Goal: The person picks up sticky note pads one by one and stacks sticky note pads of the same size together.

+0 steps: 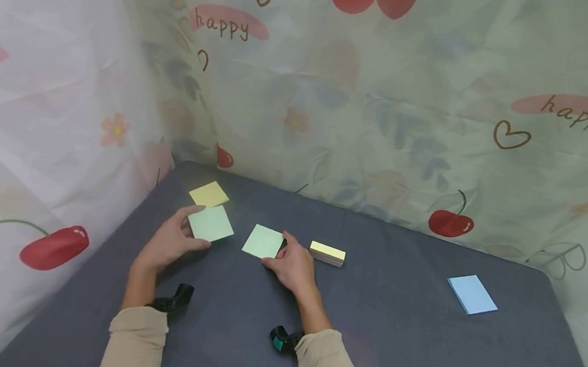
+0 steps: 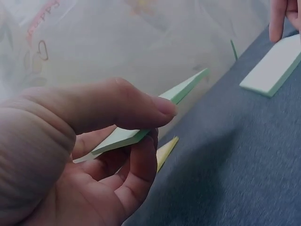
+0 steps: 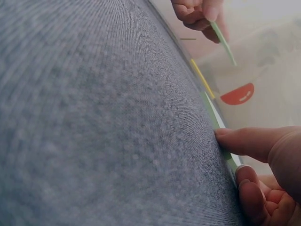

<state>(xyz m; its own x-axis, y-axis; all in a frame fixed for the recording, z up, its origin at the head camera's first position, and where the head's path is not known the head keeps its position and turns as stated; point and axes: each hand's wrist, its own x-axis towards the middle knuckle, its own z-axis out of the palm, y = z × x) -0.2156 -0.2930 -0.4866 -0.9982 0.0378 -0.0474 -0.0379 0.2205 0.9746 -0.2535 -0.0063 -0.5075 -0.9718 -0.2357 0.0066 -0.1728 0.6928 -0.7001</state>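
Between thumb and fingers my left hand (image 1: 166, 244) pinches a light green sticky-note pad (image 1: 211, 223). The left wrist view shows this pad (image 2: 186, 87) tilted and raised off the table, with the thumb on top and curled fingers below. My right hand (image 1: 295, 265) grips a second light green sticky-note pad (image 1: 262, 241) by its right side. That pad lies on the table, its thick edge visible in the left wrist view. Behind the left hand lies a yellow sticky-note pad (image 1: 209, 193), partly covered by the raised green one.
Just right of the right hand stands a small narrow block (image 1: 327, 253), pale yellow on top with darker layers below. A light blue pad (image 1: 473, 294) lies far right on the dark grey table (image 1: 391, 329). Printed cloth (image 1: 296, 149) hangs along the back and left sides.
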